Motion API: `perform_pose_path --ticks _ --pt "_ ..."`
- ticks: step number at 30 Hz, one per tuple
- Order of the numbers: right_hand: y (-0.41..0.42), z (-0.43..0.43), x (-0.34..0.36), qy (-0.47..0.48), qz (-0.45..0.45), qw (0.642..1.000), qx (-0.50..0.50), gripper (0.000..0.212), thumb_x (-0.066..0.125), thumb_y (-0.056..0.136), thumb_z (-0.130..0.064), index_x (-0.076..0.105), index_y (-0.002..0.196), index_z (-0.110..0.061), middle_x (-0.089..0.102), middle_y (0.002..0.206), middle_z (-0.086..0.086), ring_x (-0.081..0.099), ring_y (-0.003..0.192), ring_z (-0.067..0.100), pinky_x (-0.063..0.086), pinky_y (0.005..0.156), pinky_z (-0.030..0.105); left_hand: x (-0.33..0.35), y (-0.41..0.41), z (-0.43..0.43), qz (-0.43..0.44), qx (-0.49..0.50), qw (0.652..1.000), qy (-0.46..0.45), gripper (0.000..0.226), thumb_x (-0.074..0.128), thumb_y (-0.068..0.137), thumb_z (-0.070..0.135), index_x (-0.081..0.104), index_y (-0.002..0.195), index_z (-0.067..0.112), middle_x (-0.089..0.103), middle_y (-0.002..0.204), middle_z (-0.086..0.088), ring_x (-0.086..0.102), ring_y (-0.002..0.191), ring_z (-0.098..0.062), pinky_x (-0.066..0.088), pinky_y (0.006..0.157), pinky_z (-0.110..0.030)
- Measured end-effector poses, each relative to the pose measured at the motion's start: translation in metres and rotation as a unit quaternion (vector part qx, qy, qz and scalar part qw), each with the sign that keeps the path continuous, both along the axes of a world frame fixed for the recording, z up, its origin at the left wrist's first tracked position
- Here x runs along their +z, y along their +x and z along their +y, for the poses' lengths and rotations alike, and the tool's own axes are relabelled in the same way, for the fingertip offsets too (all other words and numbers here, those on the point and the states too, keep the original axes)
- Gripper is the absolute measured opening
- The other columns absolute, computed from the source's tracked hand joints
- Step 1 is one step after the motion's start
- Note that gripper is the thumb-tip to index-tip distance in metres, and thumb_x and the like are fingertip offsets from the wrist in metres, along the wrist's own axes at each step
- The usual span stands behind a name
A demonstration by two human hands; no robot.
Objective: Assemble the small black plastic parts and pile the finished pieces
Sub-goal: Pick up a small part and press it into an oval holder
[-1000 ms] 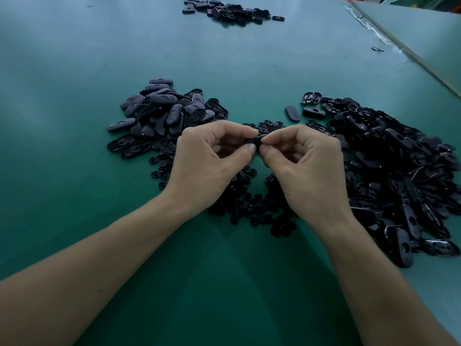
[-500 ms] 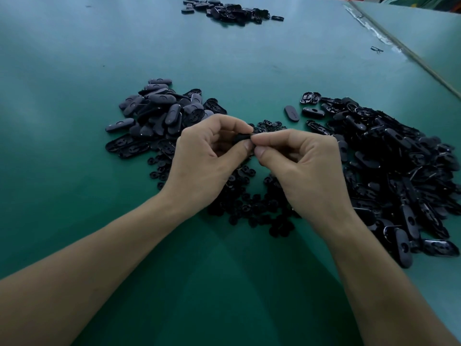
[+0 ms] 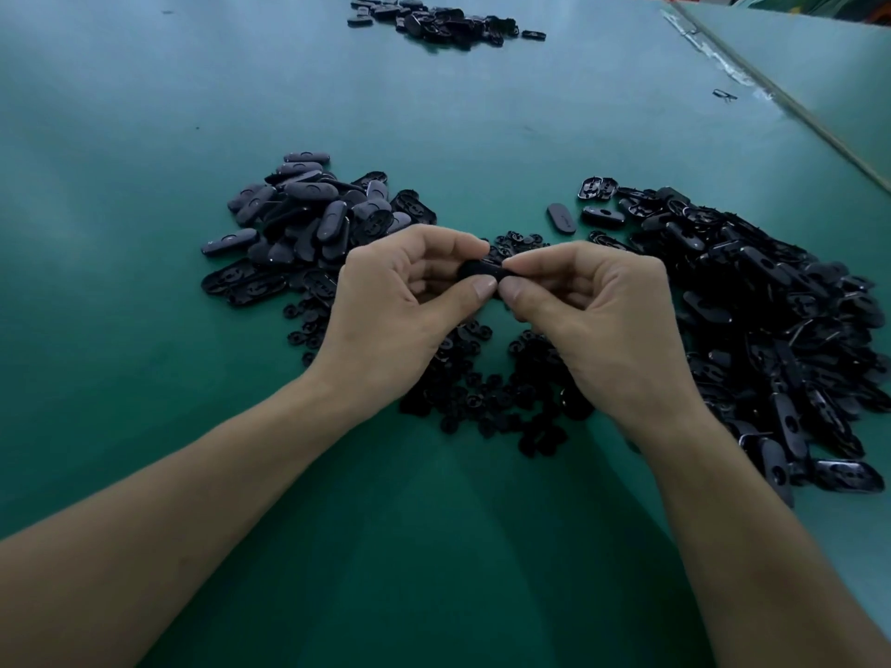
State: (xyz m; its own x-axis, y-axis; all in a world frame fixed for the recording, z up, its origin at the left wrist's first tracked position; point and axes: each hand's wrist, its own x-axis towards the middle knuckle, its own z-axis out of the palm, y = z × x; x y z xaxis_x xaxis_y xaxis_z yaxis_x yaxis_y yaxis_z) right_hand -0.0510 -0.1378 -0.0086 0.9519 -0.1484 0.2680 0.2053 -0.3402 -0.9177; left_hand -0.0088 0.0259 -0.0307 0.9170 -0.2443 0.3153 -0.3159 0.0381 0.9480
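A small black oval plastic part (image 3: pixel 479 270) is pinched between both hands above the green table. My left hand (image 3: pixel 400 315) grips its left end with thumb and forefinger; my right hand (image 3: pixel 598 320) grips its right end the same way. To the left lies a pile of oval black pieces (image 3: pixel 308 224), many with the smooth side up. A larger heap of black oval shells (image 3: pixel 771 311) spreads on the right. Under and between my hands sits a heap of tiny black inserts (image 3: pixel 501 392). The held part is mostly hidden by my fingers.
A further small pile of black parts (image 3: pixel 443 19) lies at the far edge of the green table (image 3: pixel 144 330). A single oval piece (image 3: pixel 560 218) rests apart between the heaps. A seam with a strip (image 3: pixel 790 103) runs along the right side.
Both hands have stayed together on the part, shifting slightly; the fingertips have worked along it and more of the black oval now shows between them.
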Motion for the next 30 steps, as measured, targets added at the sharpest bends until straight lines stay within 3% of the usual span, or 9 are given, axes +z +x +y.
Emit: perform_pose_path --ticks 13,19,27,30 --pt "0.0013 -0.0014 0.0004 -0.026 0.018 0.999 -0.009 0.013 0.080 0.084 -0.014 0.075 0.086 -0.026 0.076 0.079 -0.010 0.071 0.075 0.006 0.055 0.071 0.020 0.0025 0.0012 0.0002 0.000 0.003 1.000 0.014 0.025 0.080 0.081 0.002 0.073 0.095 0.022 0.076 0.083 0.006 0.072 0.078 -0.010 0.059 0.077 -0.025" --pt "0.0024 0.0029 -0.0005 -0.069 0.013 0.997 -0.038 0.010 0.077 0.085 -0.017 0.073 0.084 -0.026 0.073 0.074 -0.011 0.069 0.070 0.003 0.055 0.067 0.021 0.0023 0.0006 -0.0001 -0.010 0.019 0.999 0.023 0.028 0.082 0.079 0.001 0.073 0.093 0.024 0.076 0.079 0.010 0.072 0.073 -0.007 0.058 0.073 -0.020" --pt "0.0030 0.0019 0.0013 -0.047 0.030 0.998 -0.018 0.009 0.078 0.085 -0.015 0.076 0.087 -0.024 0.074 0.076 -0.011 0.069 0.070 0.001 0.053 0.069 0.021 0.0028 -0.0004 0.0010 0.005 0.030 0.999 0.015 0.027 0.082 0.078 -0.001 0.072 0.091 0.021 0.074 0.073 0.010 0.068 0.064 -0.002 0.055 0.066 -0.016" --pt "0.0021 0.0020 0.0034 -0.051 0.032 0.998 -0.015 0.011 0.078 0.086 -0.013 0.076 0.087 -0.024 0.075 0.076 -0.010 0.069 0.070 0.003 0.055 0.070 0.025 0.0026 -0.0006 0.0009 0.002 0.034 0.999 0.022 0.026 0.082 0.079 0.000 0.072 0.091 0.022 0.076 0.075 0.003 0.069 0.061 -0.007 0.058 0.062 -0.020"
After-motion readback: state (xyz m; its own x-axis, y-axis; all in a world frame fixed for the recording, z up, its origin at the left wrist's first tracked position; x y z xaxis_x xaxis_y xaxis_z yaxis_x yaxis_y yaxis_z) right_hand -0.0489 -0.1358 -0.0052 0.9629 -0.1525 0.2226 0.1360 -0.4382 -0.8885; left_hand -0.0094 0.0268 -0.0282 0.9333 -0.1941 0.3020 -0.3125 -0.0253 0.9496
